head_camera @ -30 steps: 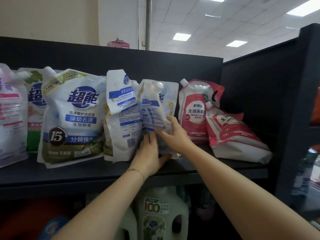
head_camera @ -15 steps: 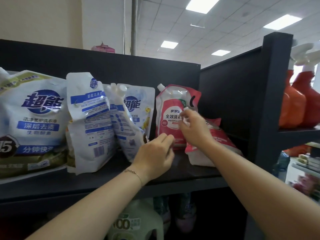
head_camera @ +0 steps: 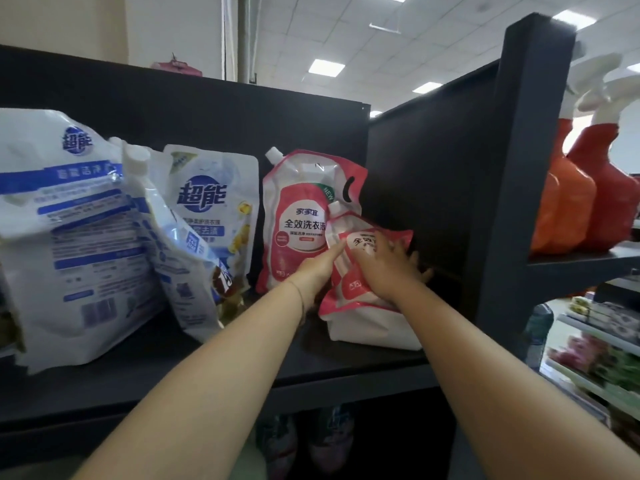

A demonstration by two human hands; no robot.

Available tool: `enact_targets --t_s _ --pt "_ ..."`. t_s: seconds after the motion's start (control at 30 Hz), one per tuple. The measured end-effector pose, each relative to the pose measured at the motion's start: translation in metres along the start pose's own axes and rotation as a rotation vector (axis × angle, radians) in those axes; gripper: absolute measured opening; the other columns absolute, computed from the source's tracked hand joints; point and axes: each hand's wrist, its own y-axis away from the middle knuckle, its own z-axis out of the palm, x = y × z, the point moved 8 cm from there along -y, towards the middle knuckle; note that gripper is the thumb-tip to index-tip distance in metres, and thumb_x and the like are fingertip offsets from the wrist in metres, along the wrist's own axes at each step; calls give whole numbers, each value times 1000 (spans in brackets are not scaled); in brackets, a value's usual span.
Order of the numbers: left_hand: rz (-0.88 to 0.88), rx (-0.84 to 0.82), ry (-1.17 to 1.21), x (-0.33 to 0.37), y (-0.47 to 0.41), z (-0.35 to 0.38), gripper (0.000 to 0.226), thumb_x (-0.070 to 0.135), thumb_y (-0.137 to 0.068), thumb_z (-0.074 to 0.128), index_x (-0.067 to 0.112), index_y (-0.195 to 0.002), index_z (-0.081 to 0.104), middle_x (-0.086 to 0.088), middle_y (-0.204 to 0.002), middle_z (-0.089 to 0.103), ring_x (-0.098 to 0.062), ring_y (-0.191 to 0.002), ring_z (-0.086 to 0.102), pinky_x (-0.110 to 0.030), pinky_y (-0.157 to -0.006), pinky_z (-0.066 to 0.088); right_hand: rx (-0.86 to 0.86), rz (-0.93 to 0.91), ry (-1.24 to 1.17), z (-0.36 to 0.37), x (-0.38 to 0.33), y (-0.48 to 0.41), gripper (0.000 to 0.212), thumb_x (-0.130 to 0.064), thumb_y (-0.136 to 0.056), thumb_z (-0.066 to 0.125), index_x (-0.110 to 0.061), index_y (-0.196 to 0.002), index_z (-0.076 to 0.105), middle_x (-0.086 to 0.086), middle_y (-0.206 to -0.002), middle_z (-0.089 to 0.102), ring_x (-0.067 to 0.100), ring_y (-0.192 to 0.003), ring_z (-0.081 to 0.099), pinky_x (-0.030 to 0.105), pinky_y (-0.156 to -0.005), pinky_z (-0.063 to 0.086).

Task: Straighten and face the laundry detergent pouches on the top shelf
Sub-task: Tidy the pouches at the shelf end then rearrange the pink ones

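Observation:
On the black top shelf (head_camera: 346,362) a pink-and-white detergent pouch (head_camera: 363,317) lies tilted back at the right end. My right hand (head_camera: 388,268) lies on its front with fingers spread, and my left hand (head_camera: 317,268) grips its left edge. Behind it a second pink pouch (head_camera: 298,209) stands upright, facing forward. To the left stand three white-and-blue pouches: one faces forward (head_camera: 211,199), one leans sideways (head_camera: 180,258), and a large one (head_camera: 65,237) shows its back label.
A black side panel (head_camera: 433,188) closes the shelf just right of the pouches. Red and orange spray bottles (head_camera: 588,202) stand on the neighbouring shelf. Bottles sit in the dark bay below the shelf (head_camera: 304,445).
Both hands have left the white-and-blue pouches and moved right. They now rest on the tilted pink pouch. My view has shifted right and closer.

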Motion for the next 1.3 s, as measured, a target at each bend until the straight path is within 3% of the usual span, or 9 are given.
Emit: enact_targets --t_s 0.23,0.37,0.4,0.6,0.73,0.9,1.03,1.17,1.3 --pt "-40 -62 18 7 -20 24 118 80 -26 76 20 -125 60 -12 -114 68 -32 -104 65 -45 -98 47 63 -56 -28 -3 1 12 70 -67 -91 19 -35 -151 3 7 -160 4 40 -142 7 58 -112 11" --pt "52 39 78 24 7 19 62 50 -63 77 19 -115 60 -7 -73 66 -21 -66 65 -28 -65 52 141 -106 -67 -7 0 21 70 -67 -90 21 -32 -151 10 6 -159 9 38 -141 12 56 -112 14" --pt "84 70 93 26 10 17 53 41 -70 75 7 -109 62 -7 -70 63 -21 -62 63 -27 -60 50 186 -115 -89 -10 -1 25 70 -66 -90 23 -32 -150 13 5 -158 11 36 -141 13 56 -112 15" --pt "270 94 125 47 33 9 42 24 -77 72 6 -112 56 -14 -99 68 -25 -81 68 -33 -67 56 476 -174 -97 -31 -16 55 69 -64 -87 24 -32 -149 18 5 -158 13 34 -144 5 57 -111 12" --pt "505 46 39 77 55 0 47 23 -76 76 15 -118 57 -7 -107 69 -22 -93 69 -37 -82 57 674 -200 -73 -26 -27 67 74 -62 -86 23 -23 -149 19 16 -155 19 44 -139 17 62 -103 22" --pt "638 164 -96 77 61 -29 63 21 -77 78 19 -133 48 1 -117 64 -12 -107 63 -24 -85 54 515 -370 -85 6 -39 41 75 -66 -88 23 -28 -149 0 14 -157 -2 40 -142 2 61 -108 18" --pt "639 237 -214 64 61 -34 84 41 -69 80 21 -139 37 0 -131 55 -16 -123 53 -37 -101 47 419 -445 -70 17 -45 26 69 -67 -86 8 -39 -145 -12 5 -157 -16 33 -144 -11 57 -113 12" --pt "641 174 -345 63 69 -31 77 32 -75 79 21 -137 36 3 -129 54 -13 -120 53 -35 -102 46 439 -437 -85 14 -41 34 67 -64 -87 12 -35 -146 -1 10 -159 -5 34 -145 -3 58 -109 17" --pt "601 242 -514 63 84 -46 65 32 -82 73 18 -134 37 6 -120 55 -12 -111 54 -29 -94 46 507 -450 -98 -5 -48 45 54 -54 -86 32 -19 -127 39 17 -148 23 34 -137 20 57 -102 28"
